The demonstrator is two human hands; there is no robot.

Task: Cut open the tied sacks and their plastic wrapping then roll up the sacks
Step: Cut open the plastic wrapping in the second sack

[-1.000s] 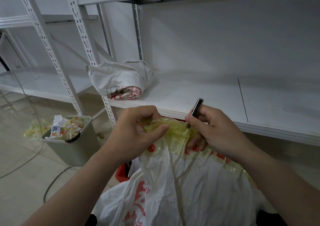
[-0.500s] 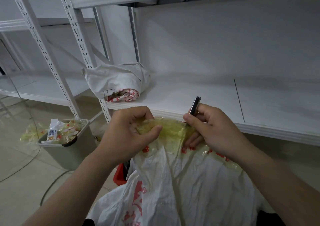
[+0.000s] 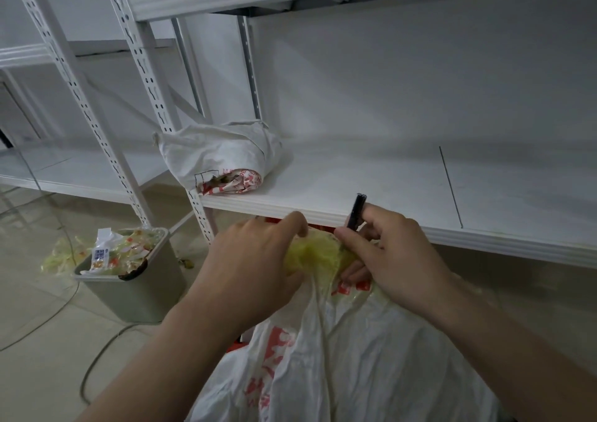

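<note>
A white sack [image 3: 365,366] with red print stands in front of me, below the shelf edge. Its bunched top is covered in yellowish plastic wrapping [image 3: 315,253]. My left hand [image 3: 255,266] grips this bunched top from the left. My right hand [image 3: 394,257] holds a slim black cutter [image 3: 356,211] upright, its lower end pressed into the wrapping at the right of the bunch; the blade is hidden. A rolled-up white sack [image 3: 219,158] lies on the white shelf [image 3: 371,182] at the back left.
A grey bin [image 3: 139,284] stuffed with plastic scraps stands on the floor at the left, with more scraps beside it. Cables run across the tiled floor. White perforated shelf posts [image 3: 147,76] rise at the left. Something red shows under the sack.
Both hands and the sack top have risen slightly towards the shelf edge. My left hand has turned over the bunch, covering more of it. The cutter stays at the wrapping.
</note>
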